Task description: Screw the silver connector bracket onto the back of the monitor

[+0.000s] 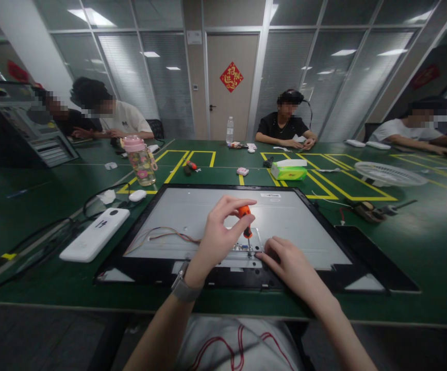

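An orange screwdriver [245,215] stands nearly upright in my left hand [223,226], its handle gripped between thumb and fingers. Its shaft points down to a small metal bracket with ports [243,248] on the back of a flat display panel [304,226] with a black frame. Close to the screwdriver tip, my right hand [287,260] rests low on the panel, thumb stretched toward the bracket and the other fingers loosely curled apart from it. Nothing shows in that hand. Several thin wires [175,232] run across the panel's left side toward the bracket, partly behind my left hand.
Left of the panel lie a white power bank [95,234] and black cables [26,252]. A pink-lidded bottle [138,159] stands behind them. Beyond the panel is a green tissue pack [288,169]; at right, a dark flat slab [376,252]. Several people sit across the table.
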`<state>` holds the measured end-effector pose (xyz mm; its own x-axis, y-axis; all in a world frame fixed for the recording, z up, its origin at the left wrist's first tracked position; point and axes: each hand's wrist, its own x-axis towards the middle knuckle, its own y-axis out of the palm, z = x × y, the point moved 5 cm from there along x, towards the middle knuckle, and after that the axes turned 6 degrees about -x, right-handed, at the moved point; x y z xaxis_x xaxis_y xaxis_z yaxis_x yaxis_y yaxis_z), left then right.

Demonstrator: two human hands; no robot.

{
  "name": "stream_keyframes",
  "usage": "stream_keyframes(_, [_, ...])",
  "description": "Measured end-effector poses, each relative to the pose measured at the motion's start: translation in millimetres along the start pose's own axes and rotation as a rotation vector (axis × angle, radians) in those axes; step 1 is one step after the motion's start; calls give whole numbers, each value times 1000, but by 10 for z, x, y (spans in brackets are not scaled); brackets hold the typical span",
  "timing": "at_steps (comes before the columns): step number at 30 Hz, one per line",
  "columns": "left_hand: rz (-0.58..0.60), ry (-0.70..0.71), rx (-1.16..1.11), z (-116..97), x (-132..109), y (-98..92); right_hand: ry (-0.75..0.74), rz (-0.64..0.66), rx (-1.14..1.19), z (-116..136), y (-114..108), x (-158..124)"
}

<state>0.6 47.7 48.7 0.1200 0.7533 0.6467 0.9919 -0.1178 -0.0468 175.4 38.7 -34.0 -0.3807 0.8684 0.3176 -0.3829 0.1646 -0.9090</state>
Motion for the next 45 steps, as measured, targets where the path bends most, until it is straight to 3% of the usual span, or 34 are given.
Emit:
stream_keyframes(5, [83,-39,-129,-15,2,35,13,33,-14,-5,12,5])
stream_keyframes(11, [-78,50,129,-14,5,-20,2,30,-8,2,12,4])
stream_keyframes(17, [74,-43,-87,22,2,56,-2,5,8,-3,7,1])
stream_keyframes(22, [-75,58,133,11,-3,-9,10,18,6,1,-3,8])
stream_keyframes(28, [16,1,-40,8,10,45,4,30,-6,11,-11,8])
stream_keyframes(33, [-133,132,196,-68,-1,-25,1,19,-12,12,-10,3])
stream_keyframes(39, [96,0,-47,-8,-12,67,8,49,-25,-14,29,6])
stream_keyframes(45, [-135,201,330,-70,-8,-38,4,42,-25,-20,30,7])
